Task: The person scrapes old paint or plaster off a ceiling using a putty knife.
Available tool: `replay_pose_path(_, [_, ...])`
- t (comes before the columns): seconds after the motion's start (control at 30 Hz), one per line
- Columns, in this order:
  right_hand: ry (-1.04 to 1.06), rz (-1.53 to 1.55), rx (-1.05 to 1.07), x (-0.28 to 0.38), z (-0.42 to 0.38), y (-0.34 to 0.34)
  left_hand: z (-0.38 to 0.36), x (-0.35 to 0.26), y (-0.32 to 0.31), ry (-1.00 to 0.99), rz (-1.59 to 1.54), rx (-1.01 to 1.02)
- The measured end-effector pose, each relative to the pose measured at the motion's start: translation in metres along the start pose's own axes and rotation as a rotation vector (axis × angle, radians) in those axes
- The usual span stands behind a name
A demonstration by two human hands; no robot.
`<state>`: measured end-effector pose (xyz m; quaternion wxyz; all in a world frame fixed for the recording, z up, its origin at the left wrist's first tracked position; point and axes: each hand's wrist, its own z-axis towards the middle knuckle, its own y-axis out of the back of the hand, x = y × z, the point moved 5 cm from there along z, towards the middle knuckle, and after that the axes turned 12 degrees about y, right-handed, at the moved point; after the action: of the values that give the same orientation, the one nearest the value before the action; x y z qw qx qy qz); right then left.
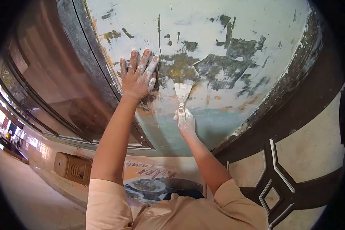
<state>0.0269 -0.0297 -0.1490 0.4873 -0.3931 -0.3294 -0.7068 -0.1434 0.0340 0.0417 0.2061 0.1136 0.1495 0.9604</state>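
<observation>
My left hand (138, 76), dusted with white powder, lies flat against the wall with its fingers spread. Lower and to the right, my right hand (186, 120) grips a putty knife (183, 91) by its handle. The blade is smeared white and points up, its edge at the lower side of a dark scraped patch (180, 67). The wall (203, 23) is pale with white filler, several dark bare patches and a greenish band low down. Most of the knife's handle is hidden in my fingers.
A dark frame with a glass pane (46, 76) stands left of the wall. On the right is a dark brown panelled door (310, 153). A brown plastic stool (71, 168) is at lower left, and a printed food banner (153, 182) lies below me.
</observation>
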Motion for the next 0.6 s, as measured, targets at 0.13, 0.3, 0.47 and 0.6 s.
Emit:
replay_pose_path(0.13, [-0.024,-0.159,0.121,-0.053,-0.053,0.006,0.001,-0.001,0.002,0.004,0.0,0.001])
replay_pose_path(0.3, [-0.053,-0.121,0.131,-0.018,-0.027,-0.013,0.0,0.0,0.0,0.0,0.003,0.013])
replay_pose_path(0.47, [-0.023,-0.067,0.14,-0.038,-0.034,-0.014,0.0,-0.001,0.0,0.014,-0.001,0.029])
replay_pose_path(0.6, [-0.239,-0.109,0.223,-0.086,-0.083,-0.021,-0.001,-0.002,-0.002,0.034,-0.007,0.045])
